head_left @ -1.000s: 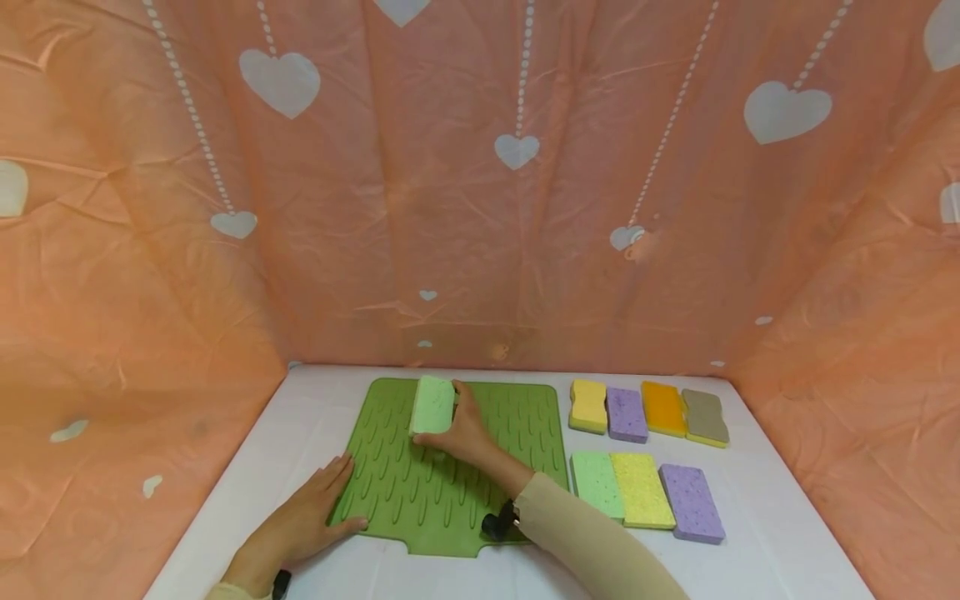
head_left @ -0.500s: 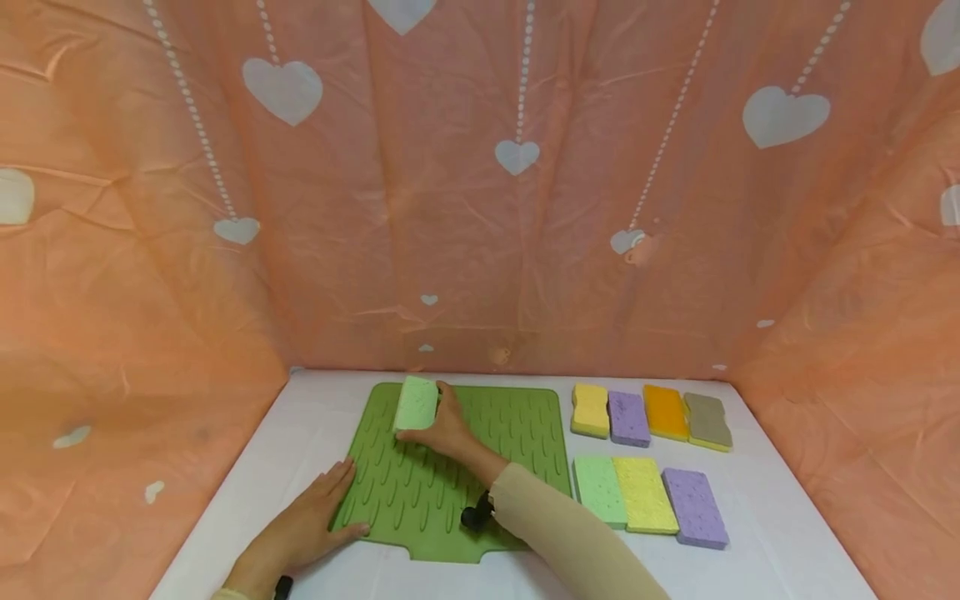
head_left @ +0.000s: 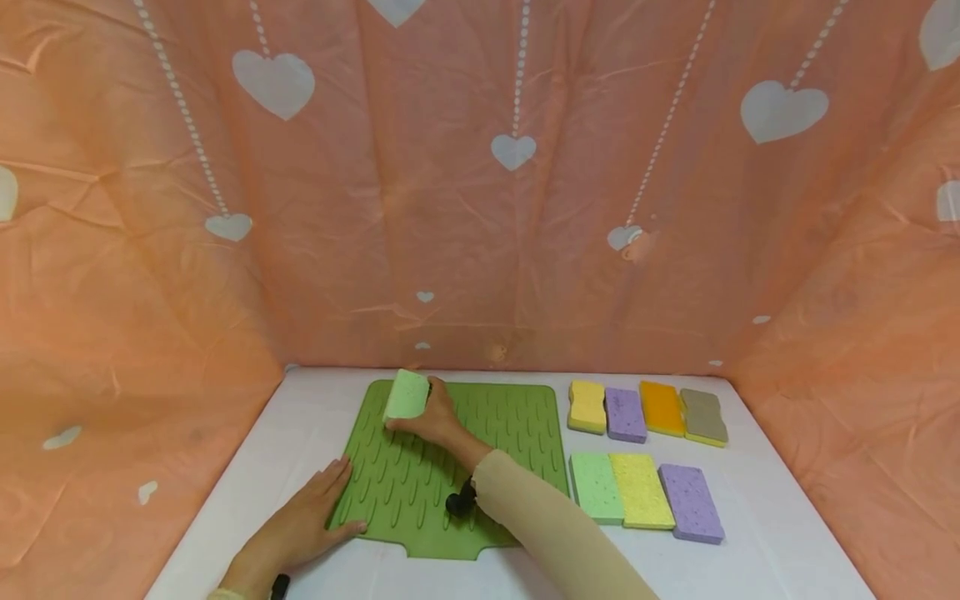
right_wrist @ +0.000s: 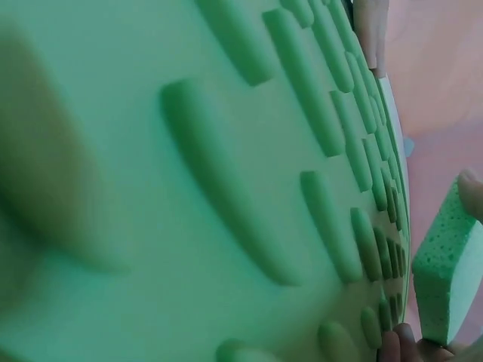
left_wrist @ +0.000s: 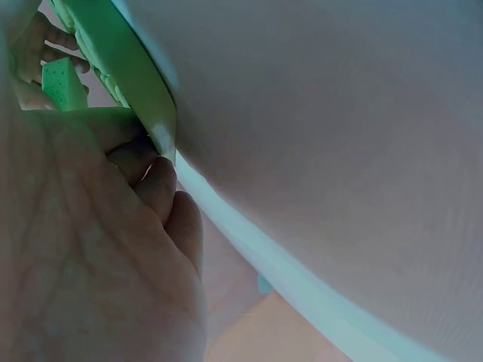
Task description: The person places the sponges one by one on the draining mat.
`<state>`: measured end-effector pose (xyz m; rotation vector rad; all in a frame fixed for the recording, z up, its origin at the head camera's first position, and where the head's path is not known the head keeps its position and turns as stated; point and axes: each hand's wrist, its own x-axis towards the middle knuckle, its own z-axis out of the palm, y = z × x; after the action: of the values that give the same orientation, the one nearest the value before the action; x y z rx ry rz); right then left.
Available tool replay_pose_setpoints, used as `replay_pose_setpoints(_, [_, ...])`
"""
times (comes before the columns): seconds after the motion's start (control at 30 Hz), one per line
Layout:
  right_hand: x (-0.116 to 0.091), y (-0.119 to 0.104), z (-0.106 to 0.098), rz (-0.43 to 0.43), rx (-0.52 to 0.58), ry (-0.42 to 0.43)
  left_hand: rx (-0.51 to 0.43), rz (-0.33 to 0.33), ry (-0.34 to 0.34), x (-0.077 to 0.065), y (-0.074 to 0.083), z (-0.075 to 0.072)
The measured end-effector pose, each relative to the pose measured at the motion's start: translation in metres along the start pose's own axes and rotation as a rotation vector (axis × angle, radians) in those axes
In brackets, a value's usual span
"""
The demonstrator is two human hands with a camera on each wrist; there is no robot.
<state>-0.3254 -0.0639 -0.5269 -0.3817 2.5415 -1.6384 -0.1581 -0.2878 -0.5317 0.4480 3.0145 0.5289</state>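
A light green sponge (head_left: pixel 407 395) is gripped by my right hand (head_left: pixel 438 419) over the back left part of a green ridged mat (head_left: pixel 517 433). In the right wrist view the sponge (right_wrist: pixel 441 264) appears at the right edge, thumb and fingers around it, and the ridged mat fills most of the picture. My left hand (head_left: pixel 307 507) rests at the mat's left edge with its fingers extended and its thumb on the front left corner. The left wrist view shows those fingertips touching the rim of the mat (left_wrist: pixel 139 72).
Right of the mat, a front row holds a green sponge (head_left: pixel 597 488), a yellow sponge (head_left: pixel 641 490) and a purple sponge (head_left: pixel 691 503). Behind them lie a pale yellow sponge (head_left: pixel 587 406), another purple sponge (head_left: pixel 626 414), an orange sponge (head_left: pixel 662 407) and a grey-topped sponge (head_left: pixel 703 415).
My right hand has carried the green sponge leftward and slightly toward the back of the mat. The left hand has stayed at the mat's edge.
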Motion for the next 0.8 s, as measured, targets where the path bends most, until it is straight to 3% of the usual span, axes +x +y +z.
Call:
replay_pose_setpoints(0.17, [0.004, 0.002, 0.006, -0.018, -0.052, 0.008, -0.011, -0.011, -0.006, 0.002, -0.001, 0.000])
replay_pose_setpoints(0.8, [0.008, -0.006, 0.019, 0.080, -0.144, 0.030, -0.009, -0.002, 0.002, -0.001, -0.001, 0.000])
